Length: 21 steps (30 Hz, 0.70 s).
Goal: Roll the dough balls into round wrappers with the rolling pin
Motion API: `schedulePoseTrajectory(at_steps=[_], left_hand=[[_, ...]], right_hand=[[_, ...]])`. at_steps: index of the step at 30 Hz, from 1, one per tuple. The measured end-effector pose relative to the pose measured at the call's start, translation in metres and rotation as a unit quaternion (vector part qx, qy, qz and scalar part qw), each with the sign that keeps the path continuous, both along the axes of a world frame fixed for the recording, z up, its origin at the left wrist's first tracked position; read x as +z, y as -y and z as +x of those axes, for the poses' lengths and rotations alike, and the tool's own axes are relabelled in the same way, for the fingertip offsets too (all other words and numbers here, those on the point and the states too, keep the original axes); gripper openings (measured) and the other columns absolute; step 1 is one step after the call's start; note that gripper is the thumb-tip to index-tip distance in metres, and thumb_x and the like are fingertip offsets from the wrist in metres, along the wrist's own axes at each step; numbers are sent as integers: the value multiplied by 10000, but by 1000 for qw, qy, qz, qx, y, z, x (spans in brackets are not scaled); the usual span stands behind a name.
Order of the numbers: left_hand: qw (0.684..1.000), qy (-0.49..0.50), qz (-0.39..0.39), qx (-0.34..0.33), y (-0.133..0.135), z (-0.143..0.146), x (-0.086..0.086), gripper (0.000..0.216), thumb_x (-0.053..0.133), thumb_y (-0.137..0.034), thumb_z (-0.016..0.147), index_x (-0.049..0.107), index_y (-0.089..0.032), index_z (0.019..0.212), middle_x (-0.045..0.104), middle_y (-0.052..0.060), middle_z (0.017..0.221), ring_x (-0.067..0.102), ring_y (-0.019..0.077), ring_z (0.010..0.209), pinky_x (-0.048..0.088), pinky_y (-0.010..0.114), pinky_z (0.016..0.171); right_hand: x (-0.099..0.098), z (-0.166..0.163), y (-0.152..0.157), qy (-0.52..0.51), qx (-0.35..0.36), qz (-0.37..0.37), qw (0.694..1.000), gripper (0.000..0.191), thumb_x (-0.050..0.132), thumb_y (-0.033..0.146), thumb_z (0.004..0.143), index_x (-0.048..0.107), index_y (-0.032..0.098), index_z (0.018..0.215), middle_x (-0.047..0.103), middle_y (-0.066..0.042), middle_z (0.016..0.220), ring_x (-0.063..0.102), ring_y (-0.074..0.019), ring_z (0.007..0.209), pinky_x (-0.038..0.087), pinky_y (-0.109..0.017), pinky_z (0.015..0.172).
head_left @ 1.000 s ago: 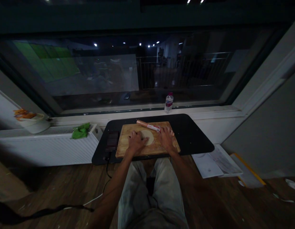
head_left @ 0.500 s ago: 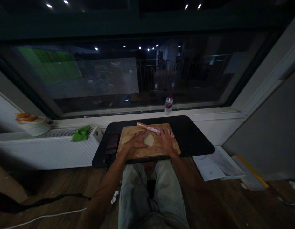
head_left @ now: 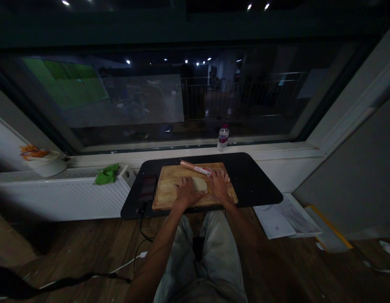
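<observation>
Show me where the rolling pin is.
In the head view, the rolling pin lies slantwise along the far side of the cutting board, just beyond the dough, its right end under the person's right hand.

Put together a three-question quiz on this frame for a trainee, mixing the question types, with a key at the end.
1. True or false: the green cloth lies on the black table.

2. Which hand is over one end of the rolling pin?
A) Left
B) Right
C) Both
D) Neither

3. Fill in the blank: the left hand partly covers a pale, flat piece of dough, which lies on a wooden ____.

Key:
1. False; the green cloth lies on the radiator.
2. B; it is the right hand.
3. Cutting board.
</observation>
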<state>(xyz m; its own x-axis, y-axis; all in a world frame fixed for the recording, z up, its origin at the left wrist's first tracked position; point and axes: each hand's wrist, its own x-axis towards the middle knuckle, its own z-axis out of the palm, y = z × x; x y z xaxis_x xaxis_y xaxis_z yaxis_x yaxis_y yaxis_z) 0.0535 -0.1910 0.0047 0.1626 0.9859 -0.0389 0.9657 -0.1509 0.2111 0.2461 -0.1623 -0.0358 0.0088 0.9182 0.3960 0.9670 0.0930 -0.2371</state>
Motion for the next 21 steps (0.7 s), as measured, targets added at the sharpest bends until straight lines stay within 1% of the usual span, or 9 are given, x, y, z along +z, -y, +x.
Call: schedulePoseTrajectory(at_steps=[2,4,5,7,10,13,16,19,21], left_hand=[[999,19,-4,-50,-5,-12,-1,1075,598,-866,944,425,-133,1712,429,323,1779,351,533,1673,360,731,1269],[991,38,-2,-128,-11,-23,-2,1061,640,-825,954,351,-219,1776,343,240,1861,280,467,1732,319,679,1328],[986,44,6,-160,-13,-27,-4,1025,648,-804,966,362,-244,1776,358,210,1863,304,433,1729,304,646,1350],[982,44,31,-183,-16,-31,-10,942,659,-773,984,442,-251,1738,426,183,1834,385,402,1689,300,601,1364],[986,32,83,-143,-12,-25,-22,858,673,-746,994,547,-226,1665,525,187,1763,479,414,1603,356,587,1329],[989,36,126,-61,-6,-12,-36,862,680,-730,995,570,-166,1637,556,235,1718,503,455,1559,403,616,1283],[985,59,163,10,-2,0,-47,859,684,-704,1004,575,-112,1616,569,290,1679,505,479,1551,396,642,1286],[973,116,197,26,-4,3,-55,818,720,-670,992,586,-135,1596,557,287,1683,495,470,1571,384,644,1308],[955,194,219,46,-9,-4,-57,705,702,-602,1015,609,-157,1554,586,263,1646,528,442,1545,425,632,1288]], right_hand=[[0,0,1,1,2,1,1000,440,504,328,1188,633,225,1596,720,-161,1417,525,-354,1333,366,-470,1115],[0,0,1,2,4,3,1000,444,494,328,1188,629,222,1598,717,-164,1417,523,-357,1328,371,-472,1106],[-1,0,1,2,5,4,1000,442,486,328,1189,633,221,1592,716,-165,1414,523,-359,1324,373,-475,1103],[-2,1,0,1,7,8,1000,441,470,337,1190,643,222,1579,716,-165,1400,522,-361,1315,376,-481,1098],[-4,2,-1,-4,7,7,1000,450,463,366,1192,640,235,1586,715,-162,1393,521,-363,1307,376,-491,1101],[-4,1,-1,-4,0,2,1000,454,458,365,1196,636,238,1594,712,-160,1414,518,-364,1319,369,-498,1109],[-2,0,0,3,0,2,1000,452,454,360,1200,635,236,1596,720,-161,1396,524,-361,1319,364,-490,1107],[0,0,1,7,3,0,1000,457,456,357,1202,629,226,1603,723,-163,1396,526,-361,1313,368,-488,1097],[2,0,2,8,10,-2,1000,455,463,342,1200,629,222,1606,726,-158,1404,527,-355,1315,368,-483,1100]])
